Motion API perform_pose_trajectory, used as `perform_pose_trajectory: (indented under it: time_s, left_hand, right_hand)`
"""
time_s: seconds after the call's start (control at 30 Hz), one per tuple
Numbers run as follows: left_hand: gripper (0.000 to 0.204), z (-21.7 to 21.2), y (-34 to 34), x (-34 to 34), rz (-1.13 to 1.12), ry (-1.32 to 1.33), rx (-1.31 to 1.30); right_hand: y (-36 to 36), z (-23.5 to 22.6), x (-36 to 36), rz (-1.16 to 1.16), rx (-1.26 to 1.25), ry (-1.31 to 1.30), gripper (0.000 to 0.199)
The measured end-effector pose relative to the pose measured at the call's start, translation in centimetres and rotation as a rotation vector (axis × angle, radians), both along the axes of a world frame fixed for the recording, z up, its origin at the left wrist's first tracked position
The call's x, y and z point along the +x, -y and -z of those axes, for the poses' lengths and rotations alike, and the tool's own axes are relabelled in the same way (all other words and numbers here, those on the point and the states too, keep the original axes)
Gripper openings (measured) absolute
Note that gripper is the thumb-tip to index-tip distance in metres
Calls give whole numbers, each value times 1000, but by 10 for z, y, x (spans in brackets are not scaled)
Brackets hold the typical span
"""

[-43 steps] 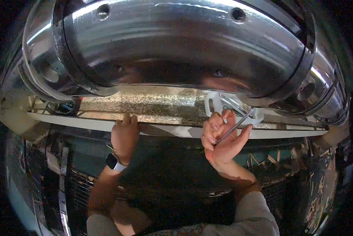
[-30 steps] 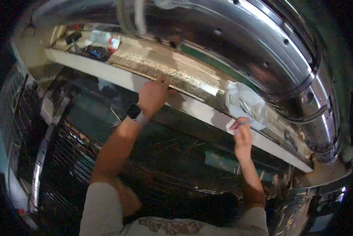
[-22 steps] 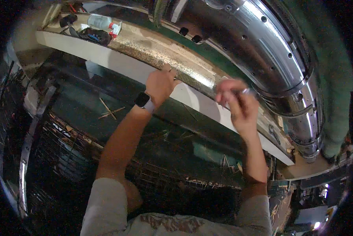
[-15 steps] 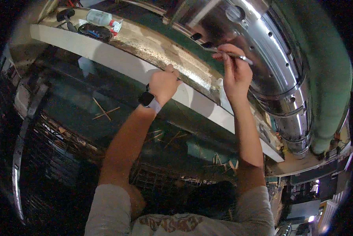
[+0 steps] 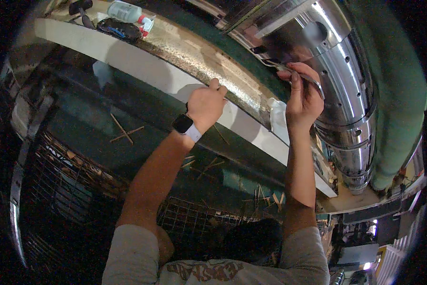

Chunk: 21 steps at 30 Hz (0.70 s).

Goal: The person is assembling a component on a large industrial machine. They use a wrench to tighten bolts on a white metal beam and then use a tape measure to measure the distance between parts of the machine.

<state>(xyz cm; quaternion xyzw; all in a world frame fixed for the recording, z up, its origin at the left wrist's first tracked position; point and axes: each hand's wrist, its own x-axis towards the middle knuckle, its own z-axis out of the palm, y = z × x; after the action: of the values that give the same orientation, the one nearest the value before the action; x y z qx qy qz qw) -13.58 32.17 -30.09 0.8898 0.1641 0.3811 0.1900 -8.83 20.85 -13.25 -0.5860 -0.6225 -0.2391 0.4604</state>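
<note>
One tool [image 5: 318,86] in right hand [image 5: 303,107], lettered shirt [image 5: 208,272]

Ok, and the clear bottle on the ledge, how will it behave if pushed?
The clear bottle may well roll, since it lies on its side and its body looks rounded. Its red-and-white top could make that roll uneven. The smooth, shiny walls suggest it might be slippery.

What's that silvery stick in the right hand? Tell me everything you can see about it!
The silvery stick is slim and shiny, seemingly metal. The right hand pinches it, hiding part of its length. It slants down to the right in the picture, its upper end near dark slots; I can't tell whether that tip touches anything.
</note>
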Motion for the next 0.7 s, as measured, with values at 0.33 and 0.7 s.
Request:
perform_pose_trajectory:
  time_s: [0.33,0.7]
  left_hand:
    - [18,-7,5,-2,10,30,-41]
    - [19,-4,3,-3,7,33,-43]
  right_hand:
    - [-19,7,13,64,227,38,10]
    - [-10,13,12,-35,14,-90,14]
